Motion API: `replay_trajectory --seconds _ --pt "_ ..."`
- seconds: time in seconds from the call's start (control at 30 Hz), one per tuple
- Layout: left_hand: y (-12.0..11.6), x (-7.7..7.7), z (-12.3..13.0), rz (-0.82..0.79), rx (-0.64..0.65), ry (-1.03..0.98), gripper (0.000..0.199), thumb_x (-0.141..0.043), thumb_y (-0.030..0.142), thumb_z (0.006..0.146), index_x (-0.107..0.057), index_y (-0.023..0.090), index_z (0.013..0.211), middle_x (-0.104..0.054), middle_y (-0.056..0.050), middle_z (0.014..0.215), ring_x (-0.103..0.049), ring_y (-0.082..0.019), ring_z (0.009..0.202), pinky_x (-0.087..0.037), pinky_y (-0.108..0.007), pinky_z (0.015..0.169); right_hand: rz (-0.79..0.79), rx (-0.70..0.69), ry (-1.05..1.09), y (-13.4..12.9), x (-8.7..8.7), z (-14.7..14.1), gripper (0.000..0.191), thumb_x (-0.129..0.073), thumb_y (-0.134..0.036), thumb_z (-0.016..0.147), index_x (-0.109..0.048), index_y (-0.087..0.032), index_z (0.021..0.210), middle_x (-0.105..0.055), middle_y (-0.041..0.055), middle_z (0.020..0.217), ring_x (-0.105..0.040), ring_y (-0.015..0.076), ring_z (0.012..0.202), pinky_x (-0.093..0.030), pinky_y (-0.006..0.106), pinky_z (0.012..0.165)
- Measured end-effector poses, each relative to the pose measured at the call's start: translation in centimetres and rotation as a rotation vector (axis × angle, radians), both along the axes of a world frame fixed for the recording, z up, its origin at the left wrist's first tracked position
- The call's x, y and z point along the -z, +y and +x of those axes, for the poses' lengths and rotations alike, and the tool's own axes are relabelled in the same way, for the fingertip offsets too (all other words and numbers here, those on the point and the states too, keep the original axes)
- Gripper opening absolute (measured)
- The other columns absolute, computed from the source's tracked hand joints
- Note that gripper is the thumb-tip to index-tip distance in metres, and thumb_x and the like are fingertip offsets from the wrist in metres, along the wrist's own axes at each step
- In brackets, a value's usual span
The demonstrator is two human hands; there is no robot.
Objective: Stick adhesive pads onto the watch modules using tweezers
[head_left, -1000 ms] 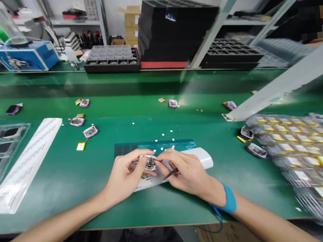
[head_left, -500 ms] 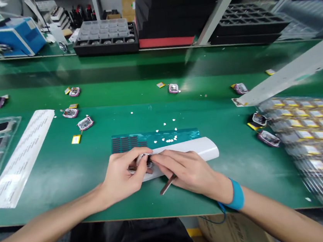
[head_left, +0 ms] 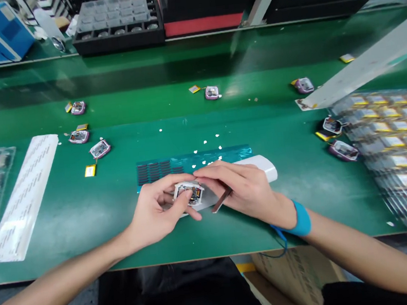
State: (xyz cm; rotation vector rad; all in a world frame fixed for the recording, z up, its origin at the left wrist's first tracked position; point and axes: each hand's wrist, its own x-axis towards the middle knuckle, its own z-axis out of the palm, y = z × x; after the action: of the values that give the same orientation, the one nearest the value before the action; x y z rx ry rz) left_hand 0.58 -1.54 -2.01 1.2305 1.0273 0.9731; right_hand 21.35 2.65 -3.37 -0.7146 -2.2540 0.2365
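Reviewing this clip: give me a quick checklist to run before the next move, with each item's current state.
1. White-rimmed casing held by the left hand: ok.
2. Casing's open side, with its circuitry, facing the camera: ok.
3. Dark tool held in the right hand: ok.
4. Blue wristband around the right wrist: ok.
5. Far end of the wristband's cord connected: cannot tell, out of sight.
6. Teal sheet free of white scraps: not ok, several lie on it.
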Motion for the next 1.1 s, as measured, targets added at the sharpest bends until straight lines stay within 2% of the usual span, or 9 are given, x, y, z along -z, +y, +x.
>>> replay_trajectory --seconds 0.1,0.23,0.33,0.47,0.57,0.7,0.9,1.1 --pt "0.1 -0.1 0.0 -0.016 0.003 -0.043 0.022 -0.069 0.024 0.092 -0.069 0.015 0.112 -0.080 -0.005 0.095 -0.080 -0.019 0.066 -0.065 -0.023 0.061 -0.052 0.063 0.026 0.0 -0.1 -0.2 0.009 -0.058 -0.016 0.105 -0.065 -0.018 0.108 -0.079 0.0027 0.095 -0.074 0.0120 0.076 -0.057 0.021 0.066" --pt "0.3 -0.1 -0.1 -0.004 -0.032 -0.062 0.022 -0.073 0.022 0.089 -0.066 0.017 0.109 -0.079 -0.003 0.089 -0.079 -0.019 0.065 -0.066 -0.025 0.062 -0.136 0.038 0.069 -0.2 -0.7 -0.3 0.010 -0.058 -0.022 0.105 -0.066 -0.018 0.110 -0.079 0.0021 0.095 -0.072 0.0104 0.070 -0.056 0.020 0.062" --pt "0.4 -0.1 -0.2 -0.003 -0.055 -0.096 0.019 -0.072 0.021 0.090 -0.066 0.017 0.108 -0.078 -0.002 0.088 -0.079 -0.018 0.064 -0.066 -0.025 0.062 -0.071 0.017 0.047 -0.4 -0.9 -0.1 0.015 -0.054 -0.022 0.106 -0.064 -0.018 0.118 -0.079 0.0047 0.100 -0.073 0.0117 0.073 -0.057 0.021 0.065" --pt "0.6 -0.3 -0.2 0.011 -0.083 -0.071 0.017 -0.071 0.020 0.089 -0.066 0.018 0.105 -0.076 0.000 0.080 -0.077 -0.016 0.060 -0.063 -0.024 0.059 0.045 0.034 -0.014 -0.7 -0.8 -0.2 0.011 -0.060 -0.024 0.104 -0.063 -0.018 0.113 -0.075 0.0018 0.086 -0.069 0.0120 0.068 -0.053 0.022 0.060" --pt "0.7 -0.4 -0.3 0.039 -0.093 -0.003 0.014 -0.070 0.018 0.088 -0.068 0.018 0.101 -0.072 0.003 0.069 -0.073 -0.014 0.054 -0.059 -0.022 0.055 0.054 0.045 -0.007 -0.8 -0.8 -0.4 0.004 -0.062 -0.017 0.102 -0.062 -0.018 0.106 -0.073 0.0003 0.084 -0.067 0.0104 0.066 -0.050 0.021 0.057" --pt "0.7 -0.5 -0.3 0.048 -0.052 0.039 0.011 -0.070 0.018 0.087 -0.070 0.018 0.097 -0.071 0.003 0.070 -0.069 -0.012 0.050 -0.056 -0.021 0.050 0.073 0.048 -0.020 -0.7 -0.7 -0.2 0.006 -0.062 -0.016 0.103 -0.062 -0.017 0.109 -0.074 0.0020 0.090 -0.069 0.0113 0.071 -0.051 0.023 0.059" --pt "0.5 -0.7 -0.4 -0.031 0.011 0.040 0.014 -0.073 0.025 0.086 -0.072 0.016 0.097 -0.070 0.002 0.068 -0.062 -0.010 0.041 -0.051 -0.020 0.041 0.178 0.072 -0.084 0.0 0.2 0.4 0.015 -0.055 -0.013 0.103 -0.063 -0.018 0.114 -0.074 0.0011 0.088 -0.070 0.0117 0.070 -0.052 0.023 0.057" --pt "0.5 -0.4 -0.2 -0.002 -0.045 -0.004 0.010 -0.072 0.020 0.085 -0.070 0.016 0.094 -0.068 0.004 0.066 -0.064 -0.009 0.041 -0.051 -0.017 0.040 0.161 -0.003 -0.042 -0.3 -0.7 0.1 0.014 -0.066 -0.022 0.101 -0.065 -0.014 0.112 -0.076 0.0037 0.087 -0.073 0.0136 0.072 -0.057 0.024 0.061"
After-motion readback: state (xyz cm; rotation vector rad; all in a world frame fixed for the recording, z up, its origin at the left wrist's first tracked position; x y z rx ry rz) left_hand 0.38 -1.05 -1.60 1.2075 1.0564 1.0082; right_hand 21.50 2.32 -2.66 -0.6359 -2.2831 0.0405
